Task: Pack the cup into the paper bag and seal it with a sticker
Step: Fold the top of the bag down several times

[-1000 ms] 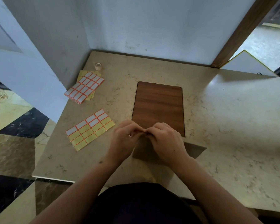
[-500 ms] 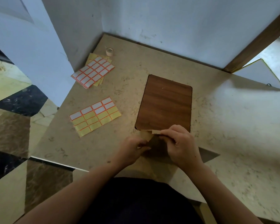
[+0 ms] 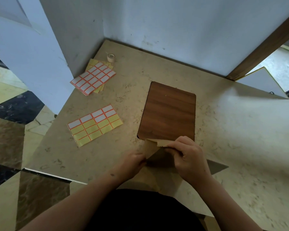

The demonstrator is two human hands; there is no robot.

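Observation:
A brown paper bag [image 3: 150, 147] stands at the near edge of the stone table [image 3: 223, 130], its top held apart between my hands. My left hand [image 3: 132, 162] pinches the bag's left top edge. My right hand [image 3: 188, 155] grips the right top edge, fingers curled over it. The bag's body is mostly hidden under my hands, and no cup shows. A partly used sticker sheet [image 3: 94, 125] with orange-framed labels lies to the left. A stack of full sticker sheets [image 3: 93, 77] lies farther back left.
A dark wooden board [image 3: 168, 112] lies flat just beyond the bag. A small tape roll [image 3: 110, 57] stands near the back wall corner. The table's left edge drops to a tiled floor. A white panel [image 3: 264, 80] leans at the far right.
My hands have parted from each other at the bag's top, pulling its mouth open. The left hand moved down and left. The camera view shifted.

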